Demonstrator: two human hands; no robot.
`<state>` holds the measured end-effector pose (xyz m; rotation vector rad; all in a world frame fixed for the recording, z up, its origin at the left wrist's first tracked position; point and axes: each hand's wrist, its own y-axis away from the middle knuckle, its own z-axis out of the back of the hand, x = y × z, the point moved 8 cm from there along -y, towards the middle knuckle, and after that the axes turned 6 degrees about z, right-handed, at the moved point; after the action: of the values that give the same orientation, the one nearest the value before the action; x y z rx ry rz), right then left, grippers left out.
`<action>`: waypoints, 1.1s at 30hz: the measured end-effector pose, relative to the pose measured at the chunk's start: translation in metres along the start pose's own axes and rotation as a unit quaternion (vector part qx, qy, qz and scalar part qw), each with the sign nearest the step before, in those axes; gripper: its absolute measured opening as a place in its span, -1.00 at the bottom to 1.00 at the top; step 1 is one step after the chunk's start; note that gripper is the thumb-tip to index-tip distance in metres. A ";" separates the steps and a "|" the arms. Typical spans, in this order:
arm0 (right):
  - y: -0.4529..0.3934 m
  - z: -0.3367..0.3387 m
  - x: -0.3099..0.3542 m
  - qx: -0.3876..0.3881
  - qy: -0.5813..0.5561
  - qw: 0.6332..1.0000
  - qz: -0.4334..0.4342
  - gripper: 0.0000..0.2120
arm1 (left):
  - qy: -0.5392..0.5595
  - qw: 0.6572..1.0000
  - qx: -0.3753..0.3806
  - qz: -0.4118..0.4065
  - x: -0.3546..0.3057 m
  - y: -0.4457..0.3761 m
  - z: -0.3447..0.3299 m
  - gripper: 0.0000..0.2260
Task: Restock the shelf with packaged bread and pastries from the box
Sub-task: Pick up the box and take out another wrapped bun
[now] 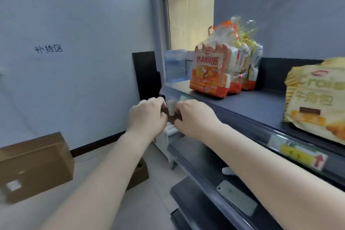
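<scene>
Hands meet at the centre of the frame, just off the near end of the top shelf. The left hand and the right hand face each other with fingers curled inward, closed together on a small brown-and-white item held between them; what that item is cannot be told, since the knuckles cover most of it.

On the dark grey shelf, right of centre, a row of orange bread packs stands upright, one behind another, with a yellow-green pack at the back of the row. At the right edge of the frame a large yellow croissant bag leans on the same shelf, well apart from the orange row. A yellow price label sits on the shelf's front rail below the bag.

A brown cardboard box occupies the lower left of the frame, blurred, its flaps closed as far as can be seen. On a lower shelf, at lower right of centre, a phone lies flat. Behind the hands, a clear water jug stands near the window at upper centre. Chinese characters are written on the pale wall at the left.
</scene>
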<state>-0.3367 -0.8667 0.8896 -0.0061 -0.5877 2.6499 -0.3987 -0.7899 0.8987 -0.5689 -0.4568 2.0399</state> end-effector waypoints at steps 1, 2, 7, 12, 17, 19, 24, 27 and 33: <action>-0.012 -0.022 0.008 0.019 0.002 1.000 0.009 -0.92 | -0.012 0.999 0.017 0.024 0.025 0.002 -0.013 -0.76; -0.023 -0.042 0.017 0.036 0.005 0.999 0.021 -0.86 | -0.022 0.998 0.035 0.049 0.048 0.005 -0.026 -0.76; -0.078 -0.142 0.059 0.105 0.002 0.992 0.076 -0.82 | -0.076 0.981 0.108 0.142 0.153 0.019 -0.088 -0.75; -0.140 -0.246 0.086 0.179 -0.027 0.977 0.112 -0.76 | -0.116 0.954 0.162 0.225 0.242 0.014 -0.138 -0.78; -0.204 -0.326 0.085 0.221 -0.053 0.968 0.111 -0.77 | -0.146 0.932 0.207 0.260 0.315 -0.023 -0.182 -0.79; -0.232 -0.355 0.079 0.236 -0.050 0.964 0.115 -0.77 | -0.150 0.925 0.219 0.270 0.340 -0.040 -0.201 -0.77; -0.294 -0.433 0.080 0.286 -0.043 0.949 0.128 -0.76 | -0.132 0.904 0.256 0.316 0.408 -0.073 -0.260 -0.74; -0.329 -0.487 0.081 0.334 -0.047 0.935 0.108 -0.80 | -0.116 0.886 0.287 0.345 0.457 -0.089 -0.298 -0.72; -0.410 -0.599 0.076 0.398 -0.061 0.914 0.037 -0.91 | -0.087 0.861 0.329 0.378 0.575 -0.137 -0.374 -0.75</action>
<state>-0.1837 -0.2580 0.5165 0.3813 0.5006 2.7766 -0.3548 -0.1901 0.5413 -0.1261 0.4610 2.8027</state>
